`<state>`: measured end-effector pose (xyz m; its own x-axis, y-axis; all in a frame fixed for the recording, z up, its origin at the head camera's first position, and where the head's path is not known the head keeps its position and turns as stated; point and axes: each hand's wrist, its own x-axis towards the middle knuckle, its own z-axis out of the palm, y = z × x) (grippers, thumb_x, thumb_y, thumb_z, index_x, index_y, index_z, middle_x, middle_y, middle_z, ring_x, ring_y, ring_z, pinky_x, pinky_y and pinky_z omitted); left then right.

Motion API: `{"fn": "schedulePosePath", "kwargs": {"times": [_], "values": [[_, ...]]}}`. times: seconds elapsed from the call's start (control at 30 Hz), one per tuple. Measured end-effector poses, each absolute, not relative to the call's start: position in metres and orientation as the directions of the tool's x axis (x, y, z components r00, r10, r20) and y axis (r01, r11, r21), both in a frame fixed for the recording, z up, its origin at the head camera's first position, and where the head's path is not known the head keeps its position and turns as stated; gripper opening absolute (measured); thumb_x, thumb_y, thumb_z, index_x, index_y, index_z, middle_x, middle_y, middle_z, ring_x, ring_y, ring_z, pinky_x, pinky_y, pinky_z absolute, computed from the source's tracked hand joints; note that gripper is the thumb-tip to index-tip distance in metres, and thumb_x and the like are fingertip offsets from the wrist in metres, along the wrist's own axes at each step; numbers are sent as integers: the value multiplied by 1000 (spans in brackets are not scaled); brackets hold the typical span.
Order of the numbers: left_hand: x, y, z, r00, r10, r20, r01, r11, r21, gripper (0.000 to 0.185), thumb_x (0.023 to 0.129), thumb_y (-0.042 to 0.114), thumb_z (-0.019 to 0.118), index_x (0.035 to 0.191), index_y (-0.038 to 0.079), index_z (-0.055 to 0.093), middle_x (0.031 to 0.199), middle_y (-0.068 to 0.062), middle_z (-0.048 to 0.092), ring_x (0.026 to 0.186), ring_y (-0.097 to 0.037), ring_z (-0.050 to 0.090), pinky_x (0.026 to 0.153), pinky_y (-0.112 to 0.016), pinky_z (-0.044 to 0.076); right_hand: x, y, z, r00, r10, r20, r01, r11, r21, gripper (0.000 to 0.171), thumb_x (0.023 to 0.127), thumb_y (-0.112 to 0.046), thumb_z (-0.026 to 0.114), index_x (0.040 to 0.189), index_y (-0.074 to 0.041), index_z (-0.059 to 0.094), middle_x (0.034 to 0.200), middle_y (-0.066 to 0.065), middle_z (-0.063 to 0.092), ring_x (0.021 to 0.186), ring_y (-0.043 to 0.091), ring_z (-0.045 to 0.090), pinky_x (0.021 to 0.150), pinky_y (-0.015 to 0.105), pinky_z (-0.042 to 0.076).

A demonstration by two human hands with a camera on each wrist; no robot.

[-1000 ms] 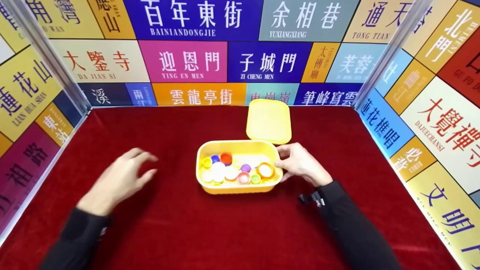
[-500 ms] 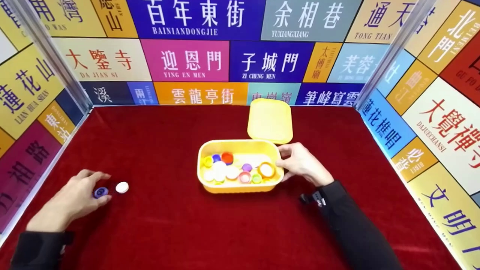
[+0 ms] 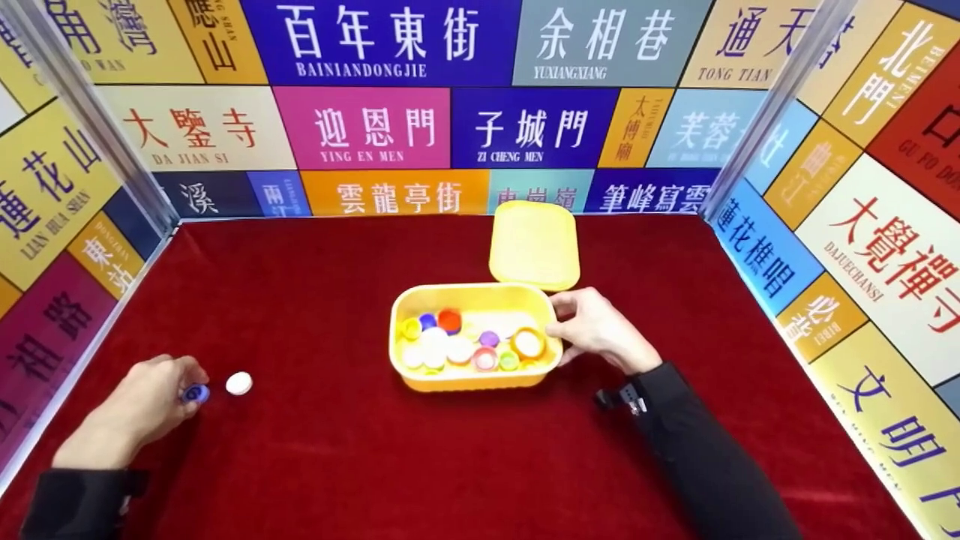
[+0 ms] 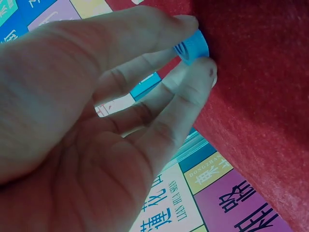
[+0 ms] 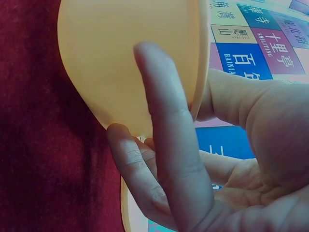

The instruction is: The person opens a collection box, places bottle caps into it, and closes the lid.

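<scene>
My left hand (image 3: 146, 401) is low over the red cloth at the left, pinching a blue bottle cap (image 4: 195, 47) between thumb and fingertips. A white bottle cap (image 3: 239, 383) lies on the cloth just right of those fingers. In the middle stands a yellow plastic box (image 3: 469, 382), lidless, with several caps inside, among them a red cap (image 3: 449, 320), a purple cap (image 3: 489, 339) and white ones. My right hand (image 3: 604, 330) grips the box's right end; in the right wrist view the fingers lie along the outer wall (image 5: 111, 53) while the thumb passes over the rim.
Behind the box, a flat yellow lid (image 3: 534, 246) lies on the red cloth (image 3: 337, 465). Panels printed with large characters (image 3: 367, 127) enclose the back and both sides, joined by metal corner posts (image 3: 780, 97).
My left hand has swung left and down to the blue cap and its fingers have closed on it. The right hand stays at the box. The head view has shifted slightly.
</scene>
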<state>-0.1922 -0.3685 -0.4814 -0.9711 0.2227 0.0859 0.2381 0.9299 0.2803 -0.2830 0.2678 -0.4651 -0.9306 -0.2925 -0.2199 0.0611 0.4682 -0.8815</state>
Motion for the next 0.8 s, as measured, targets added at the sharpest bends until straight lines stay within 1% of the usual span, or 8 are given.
{"fn": "schedulePosePath", "kwargs": {"times": [0.13, 0.2, 0.27, 0.3, 0.43, 0.53, 0.63, 0.8], "values": [[-191, -368, -478, -971, 220, 90, 237, 932, 274, 25, 77, -9, 87, 100, -5, 77, 87, -20, 68, 81, -34, 67, 75, -52, 59, -283, 267, -466, -930, -290, -224, 65, 470, -880, 48, 103, -2, 76, 151, 4, 72, 138, 31, 77, 94, 34, 88, 69, 41, 73], [-192, -366, -476, -966, 224, 129, 251, 930, 267, 25, 76, -10, 88, 98, -6, 77, 87, -22, 68, 81, -37, 68, 74, -56, 61, -283, 267, -466, -931, -288, -225, 65, 475, -877, 48, 103, -2, 76, 151, 3, 73, 138, 31, 77, 94, 34, 88, 68, 41, 73], [-194, -360, -473, -952, 236, 194, 281, 925, 257, 24, 76, -11, 88, 96, -7, 76, 87, -23, 68, 80, -40, 70, 73, -59, 62, -283, 268, -465, -932, -284, -224, 65, 480, -875, 48, 103, -1, 76, 151, 3, 73, 138, 31, 77, 94, 34, 88, 68, 41, 73], [-195, -356, -472, -941, 244, 235, 301, 920, 252, 24, 76, -11, 89, 95, -7, 75, 86, -23, 68, 79, -41, 70, 73, -61, 62, -284, 268, -465, -932, -287, -223, 64, 476, -877, 48, 103, -1, 75, 151, 4, 73, 138, 32, 77, 94, 34, 88, 68, 42, 73], [-205, -330, -465, -861, 293, 415, 407, 887, 219, 23, 77, -12, 90, 93, -4, 75, 86, -20, 67, 73, -36, 68, 68, -59, 61, -284, 269, -464, -931, -290, -220, 65, 463, -884, 48, 102, 0, 74, 150, 7, 72, 138, 33, 76, 96, 36, 87, 69, 42, 73], [-215, -305, -455, -804, 330, 494, 475, 856, 201, 25, 79, -12, 90, 96, -2, 75, 88, -18, 67, 73, -33, 68, 68, -58, 63, -284, 269, -464, -931, -294, -216, 64, 452, -890, 49, 103, 1, 73, 152, 7, 70, 139, 34, 75, 100, 37, 87, 69, 42, 73], [-224, -277, -443, -772, 370, 517, 530, 823, 202, 27, 81, -12, 90, 102, -3, 76, 94, -20, 69, 77, -36, 71, 74, -59, 67, -283, 269, -464, -932, -292, -216, 65, 452, -889, 50, 104, 1, 74, 153, 7, 69, 140, 35, 75, 102, 38, 87, 69, 42, 73], [-236, -231, -429, -750, 425, 507, 590, 777, 221, 29, 86, -11, 89, 110, -3, 76, 101, -21, 69, 85, -39, 75, 82, -57, 71, -283, 267, -464, -930, -294, -219, 65, 457, -887, 50, 104, 0, 75, 153, 6, 70, 139, 34, 76, 101, 38, 87, 70, 43, 73]]}}
